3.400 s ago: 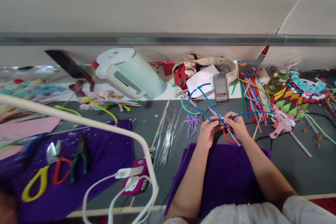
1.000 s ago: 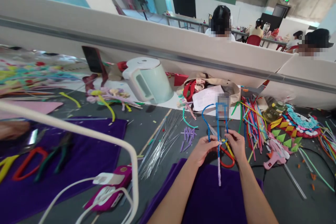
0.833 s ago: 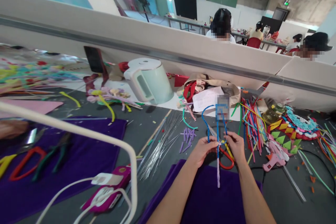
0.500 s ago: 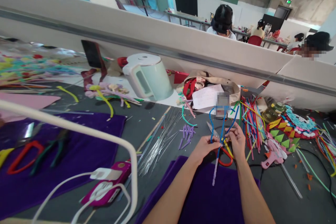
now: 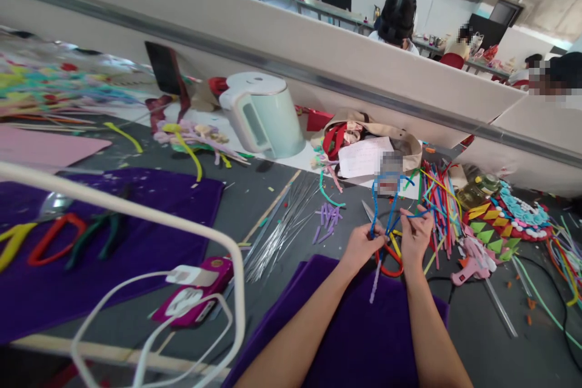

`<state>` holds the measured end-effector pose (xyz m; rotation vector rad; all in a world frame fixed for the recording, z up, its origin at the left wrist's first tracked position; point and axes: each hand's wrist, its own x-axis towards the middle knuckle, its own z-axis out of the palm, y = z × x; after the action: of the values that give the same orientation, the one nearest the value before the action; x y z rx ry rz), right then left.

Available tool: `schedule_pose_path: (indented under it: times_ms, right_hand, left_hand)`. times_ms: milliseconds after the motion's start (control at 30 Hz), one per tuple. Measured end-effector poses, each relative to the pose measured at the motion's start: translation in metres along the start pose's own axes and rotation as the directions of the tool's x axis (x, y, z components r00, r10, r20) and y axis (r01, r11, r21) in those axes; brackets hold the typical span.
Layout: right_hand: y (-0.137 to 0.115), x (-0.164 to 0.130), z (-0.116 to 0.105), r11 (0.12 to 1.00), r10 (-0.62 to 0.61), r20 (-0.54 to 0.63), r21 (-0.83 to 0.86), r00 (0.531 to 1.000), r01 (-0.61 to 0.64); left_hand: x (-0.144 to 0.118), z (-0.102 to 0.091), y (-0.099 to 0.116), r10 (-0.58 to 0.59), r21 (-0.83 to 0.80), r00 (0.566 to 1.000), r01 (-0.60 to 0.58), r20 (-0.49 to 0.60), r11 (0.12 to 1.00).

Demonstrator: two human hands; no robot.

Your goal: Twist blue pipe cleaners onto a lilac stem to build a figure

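Note:
Blue pipe cleaners (image 5: 391, 209) rise from between my hands, joined at the bottom to a pale lilac stem (image 5: 375, 282) that hangs below my fingers. My left hand (image 5: 364, 247) pinches them near the joint. Further right, my right hand (image 5: 416, 233) is closed on one blue pipe cleaner, which bends out sideways. Scissors (image 5: 391, 262) with red and yellow handles lie just behind and under my hands, their blades partly hidden. A folded purple cloth (image 5: 350, 327) lies beneath my forearms.
Bundled coloured pipe cleaners (image 5: 441, 212), a pink glue gun (image 5: 473, 264) and a jar (image 5: 479, 188) stand to the right. Left are thin wires (image 5: 282, 230), a kettle (image 5: 266, 115), a magenta power bank (image 5: 195, 291) and a white tube frame (image 5: 239, 291). People sit beyond the partition (image 5: 273, 30).
My right hand has moved slightly right and up, bending one blue pipe cleaner outward from upright. My left hand still pinches the joint. The view has shifted a little.

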<state>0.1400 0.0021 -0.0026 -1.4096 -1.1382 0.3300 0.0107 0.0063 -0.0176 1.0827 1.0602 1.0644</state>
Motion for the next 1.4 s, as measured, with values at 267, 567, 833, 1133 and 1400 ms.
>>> schedule_pose_path:
  times_ms: [267,567,833,1133,1400]
  right_hand:
    - [-0.038,-0.025,0.000,0.973,-0.171,0.095,0.173,0.981,0.153]
    - [-0.049,-0.033,0.003,0.937,-0.208,0.063,0.299,0.976,0.181]
    - [-0.028,-0.031,0.022,0.837,0.198,0.071,0.508,0.978,-0.206]
    - [0.004,-0.018,0.026,0.520,0.451,0.259,0.702,0.854,-0.487]
    - [0.021,-0.013,0.022,0.417,0.460,0.434,0.665,0.775,-0.619]
  left_hand:
    - [0.000,-0.004,0.006,0.021,-0.102,0.991,-0.034,-0.129,0.994]
    - [0.003,-0.019,0.026,-0.139,-0.553,0.976,0.024,-0.167,0.833]
    - [0.007,-0.029,0.027,-0.152,-0.680,0.971,-0.015,-0.185,0.733]
    - [-0.002,-0.019,0.024,-0.060,-0.712,0.997,0.076,0.047,0.698]
    - [-0.007,-0.014,0.020,-0.064,-0.585,0.934,0.272,0.351,0.764]
